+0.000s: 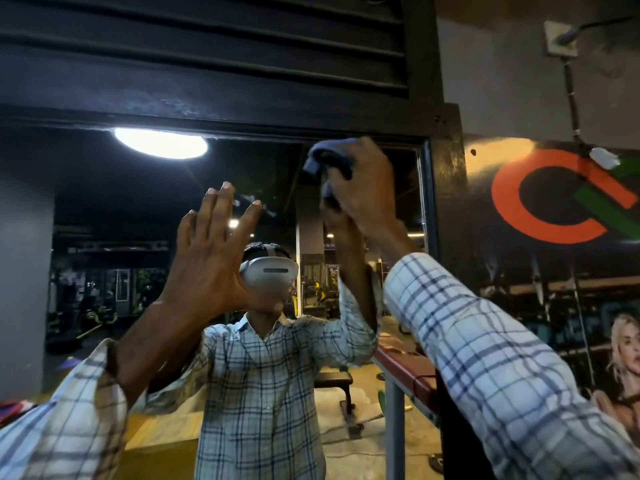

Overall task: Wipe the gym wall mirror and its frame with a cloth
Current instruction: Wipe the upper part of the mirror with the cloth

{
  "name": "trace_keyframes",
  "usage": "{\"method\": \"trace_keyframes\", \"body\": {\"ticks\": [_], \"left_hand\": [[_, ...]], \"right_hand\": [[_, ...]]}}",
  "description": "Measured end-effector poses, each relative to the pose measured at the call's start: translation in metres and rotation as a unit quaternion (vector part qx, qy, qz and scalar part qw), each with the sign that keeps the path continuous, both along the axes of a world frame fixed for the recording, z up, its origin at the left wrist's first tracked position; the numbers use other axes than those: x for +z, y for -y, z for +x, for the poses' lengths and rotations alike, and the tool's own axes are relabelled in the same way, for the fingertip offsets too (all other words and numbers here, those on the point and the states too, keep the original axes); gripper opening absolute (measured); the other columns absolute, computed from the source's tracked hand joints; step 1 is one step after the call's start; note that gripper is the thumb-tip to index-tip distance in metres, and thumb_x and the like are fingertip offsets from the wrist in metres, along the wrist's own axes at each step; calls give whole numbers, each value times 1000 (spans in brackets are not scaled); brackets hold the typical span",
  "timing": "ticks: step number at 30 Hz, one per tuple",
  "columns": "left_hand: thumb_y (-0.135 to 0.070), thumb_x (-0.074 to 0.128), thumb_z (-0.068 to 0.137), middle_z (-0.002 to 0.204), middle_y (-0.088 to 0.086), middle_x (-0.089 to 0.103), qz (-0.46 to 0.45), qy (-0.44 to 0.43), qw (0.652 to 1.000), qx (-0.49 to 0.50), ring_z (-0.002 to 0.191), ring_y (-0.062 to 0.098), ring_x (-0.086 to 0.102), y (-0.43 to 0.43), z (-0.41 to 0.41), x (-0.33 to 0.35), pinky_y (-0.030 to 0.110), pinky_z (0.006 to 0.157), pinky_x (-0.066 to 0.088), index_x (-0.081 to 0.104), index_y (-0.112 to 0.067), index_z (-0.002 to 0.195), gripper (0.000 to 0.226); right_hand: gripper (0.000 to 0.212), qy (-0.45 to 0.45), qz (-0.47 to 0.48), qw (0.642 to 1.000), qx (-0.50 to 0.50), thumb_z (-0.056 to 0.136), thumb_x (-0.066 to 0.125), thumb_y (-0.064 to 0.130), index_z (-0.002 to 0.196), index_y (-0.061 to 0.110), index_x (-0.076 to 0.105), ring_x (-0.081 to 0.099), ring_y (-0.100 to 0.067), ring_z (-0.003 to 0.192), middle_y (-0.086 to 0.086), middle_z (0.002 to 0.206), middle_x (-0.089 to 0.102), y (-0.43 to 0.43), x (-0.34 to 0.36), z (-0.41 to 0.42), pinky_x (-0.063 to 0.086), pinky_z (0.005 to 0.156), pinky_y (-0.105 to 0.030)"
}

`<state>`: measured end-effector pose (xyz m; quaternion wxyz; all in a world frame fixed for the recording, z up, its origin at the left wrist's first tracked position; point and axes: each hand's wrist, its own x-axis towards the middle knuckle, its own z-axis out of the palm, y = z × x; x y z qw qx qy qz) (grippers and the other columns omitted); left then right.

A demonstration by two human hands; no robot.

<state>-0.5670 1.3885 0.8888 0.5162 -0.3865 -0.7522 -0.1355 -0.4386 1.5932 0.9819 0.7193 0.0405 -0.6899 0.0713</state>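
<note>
While the left grip (207, 251) is raised flat with fingers straight and spread, holding nothing, either touching the mirror (138, 209) or just before it, the wiping appears to be at the glass's upper right corner. There the blue cloth (325, 164) is bunched in the right grip (367, 188), fingers curled round it, just beside the dark frame (446, 202). The next move likely calls for pressing the cloth along that frame. One mirror, one cloth, two grips.
</note>
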Motion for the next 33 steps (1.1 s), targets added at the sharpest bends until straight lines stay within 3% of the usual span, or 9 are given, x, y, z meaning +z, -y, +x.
{"method": "trace_keyframes", "body": {"ticks": [2,4,7,11,17,22,26,30,33], "left_hand": [[-104,63,40,170,8,-28,2,5,1000,3,158,29,-24,6,-2,0,61,127,1,-4,-32,167,160],[-103,63,40,170,8,-28,5,3,1000,3,158,29,-24,8,-5,0,62,127,2,-4,-32,167,160],[-101,65,40,170,8,-29,7,3,1000,3,158,29,-24,7,-6,0,60,126,1,-6,-33,166,160],[-104,60,41,170,10,-28,10,-5,1000,10,158,31,-22,9,-9,-1,61,126,2,-6,-31,166,160],[-115,28,41,171,8,-26,19,-10,1000,8,159,30,-20,29,-19,-4,62,125,4,0,-30,167,154],[-115,24,40,171,9,-25,23,-12,1000,-1,159,31,-19,27,-18,-4,61,124,4,1,-29,167,155],[-115,28,41,172,9,-23,23,-7,1000,-7,159,31,-18,30,-20,-6,62,125,4,-2,-32,167,154],[-115,27,40,171,9,-25,27,0,1000,-12,159,31,-20,29,-20,-7,62,124,3,-2,-33,167,154],[-114,36,38,171,9,-26,31,8,999,-21,158,31,-21,27,-18,-7,62,123,3,-3,-35,166,155]], "right_hand": [[25,-78,-90,993,-12,93,74,14,116,23,68,54,3,102,3,121,62,-21,8,10,55,96,-24],[24,-133,-146,980,-24,93,75,14,115,17,68,53,4,99,-1,122,64,-25,8,8,55,94,-23],[30,-54,-31,998,30,92,72,6,115,26,66,58,9,95,2,121,63,16,-16,-11,52,86,-11],[37,73,105,992,0,90,74,11,124,22,64,54,-3,109,8,124,57,26,-49,-23,51,96,-20],[32,-82,-123,989,20,94,73,10,122,22,65,52,5,102,3,126,59,0,-49,-3,45,89,-3],[36,151,150,977,-21,87,76,11,122,14,67,57,-15,113,-4,122,61,20,-107,-23,51,97,-30],[32,40,-9,999,-23,90,74,11,120,17,66,55,-4,108,6,121,59,-30,-91,9,52,91,-21],[29,-116,-158,980,17,90,75,10,116,22,65,59,5,101,21,111,55,-43,-94,16,57,92,-26],[37,7,-49,998,37,88,76,8,119,24,63,53,9,107,17,118,56,-13,-125,-3,51,93,-16]]}}
